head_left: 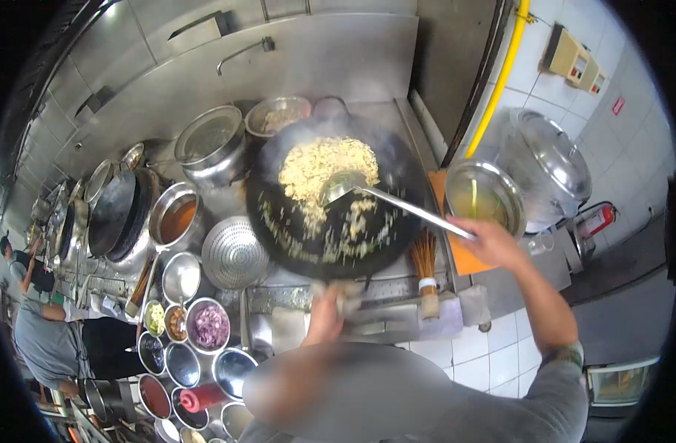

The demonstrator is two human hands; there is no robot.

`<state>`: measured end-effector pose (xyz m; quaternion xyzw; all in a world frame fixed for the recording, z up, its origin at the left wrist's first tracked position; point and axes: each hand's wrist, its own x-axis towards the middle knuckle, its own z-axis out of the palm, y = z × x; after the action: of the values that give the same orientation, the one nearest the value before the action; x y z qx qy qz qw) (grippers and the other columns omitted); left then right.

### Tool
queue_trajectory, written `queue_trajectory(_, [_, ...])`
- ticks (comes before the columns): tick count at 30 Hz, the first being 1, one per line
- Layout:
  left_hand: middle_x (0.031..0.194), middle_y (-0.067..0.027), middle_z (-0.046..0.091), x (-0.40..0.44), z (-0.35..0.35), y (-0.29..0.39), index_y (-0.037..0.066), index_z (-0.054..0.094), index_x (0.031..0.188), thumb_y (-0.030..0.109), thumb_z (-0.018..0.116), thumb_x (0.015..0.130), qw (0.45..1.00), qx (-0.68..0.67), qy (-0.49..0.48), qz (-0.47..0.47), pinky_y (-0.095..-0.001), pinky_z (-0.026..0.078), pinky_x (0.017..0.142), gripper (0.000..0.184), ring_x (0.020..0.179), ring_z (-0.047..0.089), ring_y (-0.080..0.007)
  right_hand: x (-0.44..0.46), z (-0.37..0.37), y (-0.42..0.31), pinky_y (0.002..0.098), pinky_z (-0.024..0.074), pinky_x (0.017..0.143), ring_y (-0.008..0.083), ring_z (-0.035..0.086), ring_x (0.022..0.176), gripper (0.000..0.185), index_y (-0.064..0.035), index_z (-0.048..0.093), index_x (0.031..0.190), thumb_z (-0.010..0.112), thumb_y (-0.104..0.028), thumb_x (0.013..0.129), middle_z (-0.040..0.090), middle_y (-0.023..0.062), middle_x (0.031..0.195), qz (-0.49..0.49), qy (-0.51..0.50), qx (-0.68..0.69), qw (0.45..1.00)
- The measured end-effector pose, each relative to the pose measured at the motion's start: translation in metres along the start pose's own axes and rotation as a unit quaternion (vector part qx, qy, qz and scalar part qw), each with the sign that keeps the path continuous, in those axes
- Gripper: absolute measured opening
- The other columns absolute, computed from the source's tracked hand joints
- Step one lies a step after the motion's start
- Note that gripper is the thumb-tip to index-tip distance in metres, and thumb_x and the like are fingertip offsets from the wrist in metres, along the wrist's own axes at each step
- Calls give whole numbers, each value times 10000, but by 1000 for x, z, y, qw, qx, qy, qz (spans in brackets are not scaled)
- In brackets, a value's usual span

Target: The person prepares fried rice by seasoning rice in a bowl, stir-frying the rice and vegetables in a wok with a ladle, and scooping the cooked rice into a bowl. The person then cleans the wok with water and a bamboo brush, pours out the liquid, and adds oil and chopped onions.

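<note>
Grey sleeve at lower right, close to the camera; beyond it, the person's right hand has its fingers wrapped around a long metal ladle. Its bowl sits against crumbly yellow food heaped in a large black wok. Left hand meets a pale cloth at the wok's near edge; blur hides whether its fingers grip. Judging by the loose pieces, cooking looks well along, with scattered bits ungathered and the heap not yet out of the wok

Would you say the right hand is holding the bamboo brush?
No, the right hand holds the ladle; the brush lies beside the wok.
</note>
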<state>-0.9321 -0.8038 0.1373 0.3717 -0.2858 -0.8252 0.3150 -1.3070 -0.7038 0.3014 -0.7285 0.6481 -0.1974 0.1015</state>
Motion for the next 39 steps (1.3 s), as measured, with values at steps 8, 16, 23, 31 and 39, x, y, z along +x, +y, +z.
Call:
queue_trajectory(8, [1035, -196, 666, 26, 25, 62, -96, 601, 1095, 123, 468, 964, 996, -80, 23, -11, -434, 602, 752, 288, 846, 684, -289, 19, -40, -98, 257, 445, 426, 90, 485, 497, 471, -137, 379, 1508, 500, -196, 1057, 542, 17, 732, 343, -100, 552, 753])
queue_trajectory(16, [1139, -168, 670, 48, 33, 70, -12, 564, 1205, 117, 502, 946, 992, -111, 39, -43, -479, 576, 880, 296, 993, 681, -333, 73, 27, -76, 263, 386, 368, 74, 431, 453, 450, -144, 385, 1485, 492, -203, 1052, 480, -10, 679, 333, -196, 325, 863])
queue_trajectory(23, [1134, -209, 644, 71, 11, 53, -10, 550, 1132, 114, 458, 971, 993, -104, 22, -47, -462, 571, 883, 222, 1029, 662, -319, 53, 47, -18, 404, 528, 576, 206, 634, 637, 428, -139, 431, 1442, 523, -232, 1035, 655, 74, 841, 163, -203, 197, 945])
queue_trajectory(31, [1096, -211, 667, -18, 61, 73, -70, 561, 1180, 99, 402, 984, 990, -89, 58, -88, -453, 571, 896, 304, 1036, 672, -322, 27, -70, 3, 419, 551, 780, 341, 696, 877, 550, -216, 473, 1481, 648, -191, 960, 721, 147, 1021, 297, -332, 180, 877])
queue_trajectory(39, [1274, -258, 606, -46, 36, 7, -35, 482, 1294, 126, 482, 923, 993, -79, 59, 63, -492, 587, 884, 405, 1025, 676, -367, 7, -5, -8, 400, 538, 707, 318, 668, 794, 561, -225, 481, 1483, 633, -105, 956, 691, 131, 985, 36, -33, 55, 997])
